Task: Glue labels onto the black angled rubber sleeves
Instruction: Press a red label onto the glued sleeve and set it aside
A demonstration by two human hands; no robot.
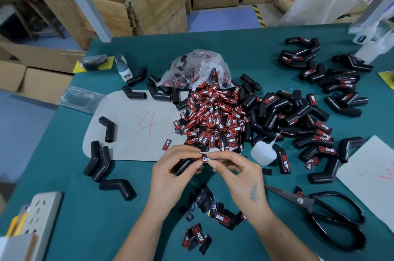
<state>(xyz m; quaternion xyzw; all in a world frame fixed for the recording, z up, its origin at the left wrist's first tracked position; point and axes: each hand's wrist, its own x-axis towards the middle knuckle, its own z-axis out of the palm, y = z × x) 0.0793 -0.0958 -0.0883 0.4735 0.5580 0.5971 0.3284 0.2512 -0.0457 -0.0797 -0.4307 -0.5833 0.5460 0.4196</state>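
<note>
- The work table has a dark green top; behind it stand brown cardboard boxes on a blue floor, and some boxes carry printed characters and "10".
- A grey mat lies on the table left of the label heap, with a red "4" written by hand on it.
- The label heap is in the middle of the table: many small red-and-black labels that read "TAPER".
- A clear plastic bag lies open at the far side of the label heap, with more labels inside.
- Finished sleeves with labels lie right of the label heap; plain sleeves lie to its left.
- Black scissors lie nearer than the heap, to the right.
- A white glue bottle lies just beside the near right edge of the heap.
- Just in front of the label heap, the left hand grips a black angled sleeve, and the right hand pinches a label against it.
</note>
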